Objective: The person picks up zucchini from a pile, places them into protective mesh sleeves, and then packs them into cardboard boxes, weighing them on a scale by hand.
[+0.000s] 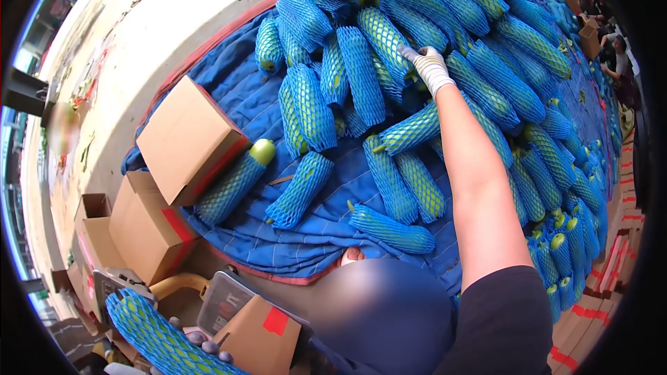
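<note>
Right hand (431,66), white knit glove, reaches into pile of green gourds in blue foam net sleeves (389,42), fingers closing on one; grip unconfirmed. Left hand (198,347) grasps another sleeved gourd (156,337) near the cardboard boxes (187,139). Picking step; next needs firm lift.

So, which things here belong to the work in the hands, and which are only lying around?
In use:
- right hand, gloved, reaching into the netted gourd pile
- left hand holding a netted gourd
- scale

Lying about:
- cardboard boxes
- blue blanket
- a person far right
</note>
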`<state>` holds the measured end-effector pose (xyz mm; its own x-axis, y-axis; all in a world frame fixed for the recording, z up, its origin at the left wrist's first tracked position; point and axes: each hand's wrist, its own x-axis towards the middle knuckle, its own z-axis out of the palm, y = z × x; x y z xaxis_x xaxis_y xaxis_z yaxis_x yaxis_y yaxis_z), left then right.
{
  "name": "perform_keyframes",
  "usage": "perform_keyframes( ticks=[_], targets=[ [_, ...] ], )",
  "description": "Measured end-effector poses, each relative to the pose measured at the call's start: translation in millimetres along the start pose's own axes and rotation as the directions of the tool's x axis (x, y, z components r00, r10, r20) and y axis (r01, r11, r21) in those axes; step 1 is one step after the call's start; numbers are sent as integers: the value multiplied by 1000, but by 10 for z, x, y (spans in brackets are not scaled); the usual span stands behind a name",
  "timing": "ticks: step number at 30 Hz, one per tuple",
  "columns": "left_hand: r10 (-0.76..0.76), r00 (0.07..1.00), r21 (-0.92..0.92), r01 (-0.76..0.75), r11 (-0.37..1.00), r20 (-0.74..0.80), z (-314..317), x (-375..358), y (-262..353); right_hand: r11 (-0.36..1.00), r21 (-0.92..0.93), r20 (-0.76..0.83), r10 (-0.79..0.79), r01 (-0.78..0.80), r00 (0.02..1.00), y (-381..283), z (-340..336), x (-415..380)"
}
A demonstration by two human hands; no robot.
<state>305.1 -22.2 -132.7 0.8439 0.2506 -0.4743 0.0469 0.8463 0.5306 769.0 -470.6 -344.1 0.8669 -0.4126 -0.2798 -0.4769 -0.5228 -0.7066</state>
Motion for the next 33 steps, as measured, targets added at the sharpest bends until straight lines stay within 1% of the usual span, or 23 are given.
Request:
perform_keyframes(
  ticks=[2, 4, 6, 7, 8, 9, 10, 11, 12, 13, 14, 16, 18, 19, 20, 21, 23, 26, 28, 30, 31, 32, 33],
  targets=[
    [6, 998, -60, -9, 998, -56, -62, 6, 27, 973, -221, 19, -57, 60, 998, -40, 270, 128],
    [-19, 1000, -142, 16, 990, -22, -48, 32, 2, 959, -266, 44, -85, 94, 995, -98, 247, 107],
    [-29, 999, -232, 32, 972, 15, 78, 55, -2, 986, -94, 137, -126, 139, 982, -148, 155, 62],
    [2, 1000, -181, 0, 983, 14, 267, 68, 5, 986, 149, 98, -88, 73, 991, 33, 226, 197],
    [42, 999, -130, -41, 991, 3, 353, -11, 19, 864, 502, 292, -126, -40, 948, 118, 136, 51],
    [-104, 934, 115, 69, 991, 342, 34, 3, 392, 844, 532, 238, -64, -75, 969, 99, 37, -390],
    [-205, 930, 197, 148, 969, 307, -403, -189, 801, 742, 668, 253, -153, -58, 955, 152, -14, -808],
    [-65, 923, 44, 52, 998, 379, -449, -311, 806, 631, 745, 393, -154, -216, 907, 553, -33, -810],
    [77, 906, 116, -137, 984, 416, -415, -442, 750, 559, 782, 429, -165, -274, 888, 539, -140, -1294],
    [124, 919, 123, -181, 976, 374, -394, -596, 805, 495, 792, 514, -225, -357, 828, 550, -307, -1731],
    [183, 906, 118, -244, 963, 381, -553, -751, 847, 542, 742, 595, -261, -395, 760, 594, -427, -2024],
    [331, 892, 2, -348, 937, 308, -733, -1131, 789, 719, 618, 686, -295, -318, 666, 642, -608, -2411],
    [396, 874, -135, -373, 918, 282, -931, -1448, 728, 858, 497, 807, -403, -128, 432, 19, -610, -2962],
    [431, 865, -167, -399, 901, 257, -1040, -1568, 703, 897, 433, 836, -362, -91, 412, -414, -564, -3427],
    [459, 856, -208, -416, 885, 239, -1130, -1689, 654, 936, 346, 897, -313, -56, 311, -716, -544, -3703],
    [478, 847, -232, -429, 873, 232, -1181, -1810, 596, 956, 293, 936, -287, 0, 203, -978, -489, -3925],
    [527, 850, -309, -494, 813, 28, -1304, -1988, 502, 970, 150, 989, -149, 189, -17, -1507, -283, -4461],
    [561, 826, -361, -507, 783, 56, -1586, -2233, 366, 833, 238, 944, -77, 500, -320, -1887, 181, -5314],
    [596, 803, -362, -552, 751, 12, -1638, -2373, 289, 688, 330, 917, -71, 646, -393, -1893, 598, -5709],
    [620, 783, -300, -604, 738, -51, -1673, -2580, 213, 593, 338, 924, -62, 731, -377, -1661, 1039, -5933],
    [631, 772, -266, -624, 735, -69, -1714, -2699, 176, 601, 273, 936, 14, 751, -352, -1594, 1160, -6043],
    [632, 772, -278, -622, 732, -65, -1766, -2786, 147, 714, 126, 940, 136, 688, -314, -1430, 1318, -6109],
    [645, 762, -267, -633, 727, -50, -1815, -2841, 132, 702, 115, 927, 178, 703, -329, -1283, 1416, -6139]
  ],
)
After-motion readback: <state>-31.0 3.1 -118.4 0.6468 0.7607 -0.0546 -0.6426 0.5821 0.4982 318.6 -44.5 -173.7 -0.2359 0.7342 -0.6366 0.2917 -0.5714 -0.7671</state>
